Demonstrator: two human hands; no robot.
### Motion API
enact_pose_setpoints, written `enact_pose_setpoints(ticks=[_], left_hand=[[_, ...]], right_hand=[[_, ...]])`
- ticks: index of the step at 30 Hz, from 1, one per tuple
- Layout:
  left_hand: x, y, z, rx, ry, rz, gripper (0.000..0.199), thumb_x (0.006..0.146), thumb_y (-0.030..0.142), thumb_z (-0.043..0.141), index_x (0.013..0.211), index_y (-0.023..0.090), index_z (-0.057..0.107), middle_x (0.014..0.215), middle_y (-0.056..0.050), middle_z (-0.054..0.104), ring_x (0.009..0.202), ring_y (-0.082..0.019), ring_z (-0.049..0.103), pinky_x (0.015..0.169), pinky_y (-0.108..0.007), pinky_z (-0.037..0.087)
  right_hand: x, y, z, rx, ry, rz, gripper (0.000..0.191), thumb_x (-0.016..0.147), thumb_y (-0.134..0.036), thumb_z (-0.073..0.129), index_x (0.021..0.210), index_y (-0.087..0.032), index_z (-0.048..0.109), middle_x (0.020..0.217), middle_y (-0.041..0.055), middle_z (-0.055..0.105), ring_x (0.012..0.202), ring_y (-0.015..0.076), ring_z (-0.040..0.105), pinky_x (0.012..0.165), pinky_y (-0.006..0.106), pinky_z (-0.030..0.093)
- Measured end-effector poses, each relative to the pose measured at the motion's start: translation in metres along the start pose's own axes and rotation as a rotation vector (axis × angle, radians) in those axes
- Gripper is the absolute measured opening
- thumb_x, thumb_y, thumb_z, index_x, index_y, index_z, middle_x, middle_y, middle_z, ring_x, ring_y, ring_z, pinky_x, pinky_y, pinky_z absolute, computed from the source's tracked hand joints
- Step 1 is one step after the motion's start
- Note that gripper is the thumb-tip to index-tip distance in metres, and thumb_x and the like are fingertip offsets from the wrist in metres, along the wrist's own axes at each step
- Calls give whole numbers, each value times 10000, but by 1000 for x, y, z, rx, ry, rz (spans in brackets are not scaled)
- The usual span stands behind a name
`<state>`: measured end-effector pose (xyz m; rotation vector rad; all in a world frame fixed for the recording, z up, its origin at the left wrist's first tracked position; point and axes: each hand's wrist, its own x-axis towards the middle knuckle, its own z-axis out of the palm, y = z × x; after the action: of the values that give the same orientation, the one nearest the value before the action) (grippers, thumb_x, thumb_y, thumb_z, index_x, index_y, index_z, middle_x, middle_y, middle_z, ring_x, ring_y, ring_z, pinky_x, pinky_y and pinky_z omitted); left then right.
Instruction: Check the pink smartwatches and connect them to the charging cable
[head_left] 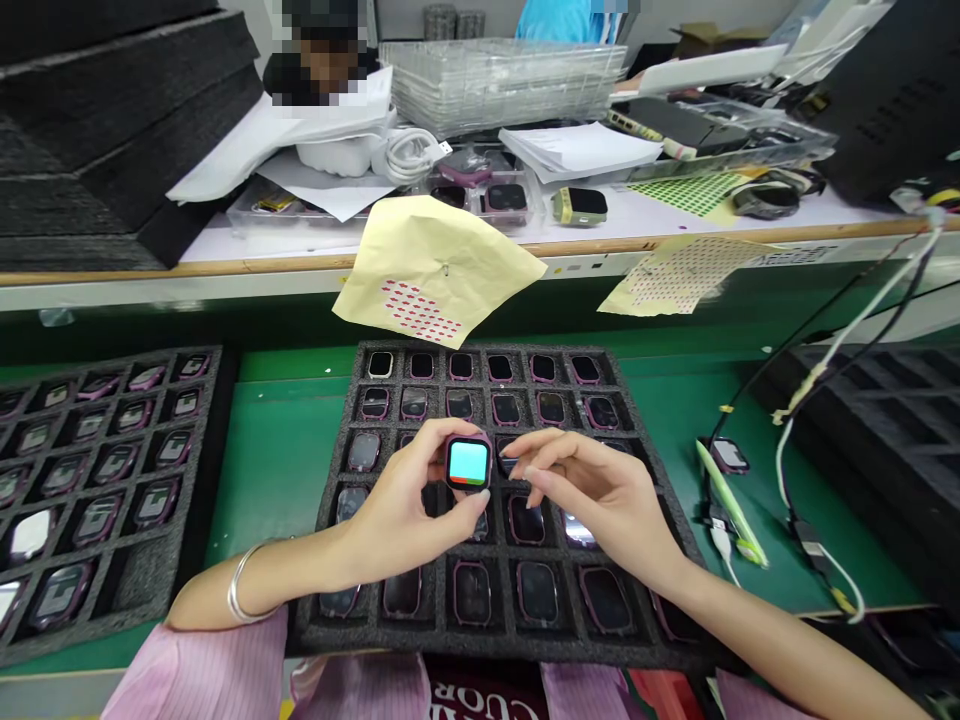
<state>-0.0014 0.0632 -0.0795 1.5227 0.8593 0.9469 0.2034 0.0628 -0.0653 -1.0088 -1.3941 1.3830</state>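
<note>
My left hand [409, 505] holds a small pink-framed watch body [468, 463] whose screen is lit cyan with a red strip at its bottom edge. It is held just above the middle of a black foam tray [341, 440] with several dark-screened watch bodies in its cells. My right hand [589, 490] is close to the right of the watch, fingers pinched together beside its edge; whether they touch it or hold something small I cannot tell.
A second foam tray [217, 420] with watch bodies lies at the left on the green mat [277, 450]. Cables [795, 420], a green pen [731, 505] and a loose watch [727, 455] lie at the right. Yellow sticker sheets [435, 265] hang from the shelf; another person sits behind it.
</note>
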Motion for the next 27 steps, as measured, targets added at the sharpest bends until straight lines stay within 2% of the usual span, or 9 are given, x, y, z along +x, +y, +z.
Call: enact_pose_setpoints(ticks=[8,13,17,22,27], left_hand=[[2,-4,-1,24,34,12,302,877,202,565,1159,247,469,1139,-64,546,1030,-191,571,845,-294,527],[2,-2,-2,-18,0,5,429,815,97,591,1184,264,448,1167,-54,516,1078,-196,538,884,-285,508],[1,-2,-2,-85,-47,9,478,830,43,539,1228,282,425,1204,-39,490,1079,-165,521,916,-264,487],[0,-3,-1,-103,-46,-7,399,885,139,552,1234,291,433,1201,-28,491,1055,-154,515,890,-254,499],[1,-4,1,-185,-65,-44,319,935,190,477,1234,294,437,1177,-34,493,1031,-163,522,841,-286,549]], right_hand=[[-1,2,-3,-4,16,1,93,841,-250,697,792,-179,663,951,97,652,723,177,604,556,268,545],[0,6,-6,-2,20,1,91,846,-241,693,792,-176,660,947,94,649,722,172,610,565,259,546],[-1,9,-8,21,18,-2,59,855,-215,684,811,-180,664,960,87,646,739,165,609,574,237,538],[-2,11,-11,24,25,-11,57,866,-203,670,813,-182,663,943,83,643,748,165,606,569,228,534],[-3,13,-12,27,25,-6,59,869,-198,667,812,-183,661,939,83,642,745,166,607,567,230,532]])
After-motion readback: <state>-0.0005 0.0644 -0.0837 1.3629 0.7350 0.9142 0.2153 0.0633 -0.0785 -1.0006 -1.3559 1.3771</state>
